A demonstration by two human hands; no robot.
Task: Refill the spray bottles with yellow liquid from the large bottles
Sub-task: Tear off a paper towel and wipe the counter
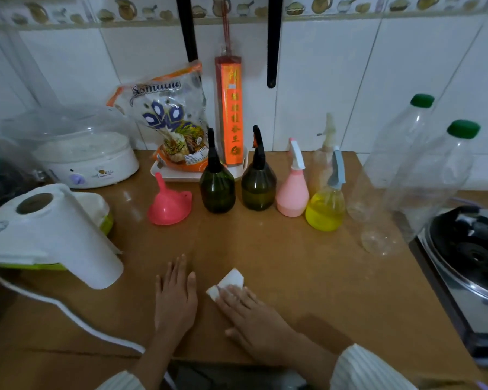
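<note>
On the brown worktop [307,277], a pink funnel [168,205] stands upside down left of two dark green spray bottles [217,181] and a pink spray bottle [292,190]. A clear spray bottle [325,205] holds yellow liquid. Two empty large bottles [423,175] stand rightmost. Nearer, the left hand [175,299] lies flat, fingers straight; the right hand [251,313] presses a white tissue [227,282] with straight fingers.

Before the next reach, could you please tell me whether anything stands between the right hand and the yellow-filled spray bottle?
Nothing visible does. The right hand presses a white tissue flat on the brown counter, and only bare counter lies between it and the yellow spray bottle. The pink spray bottle stands just left of that line.
</note>
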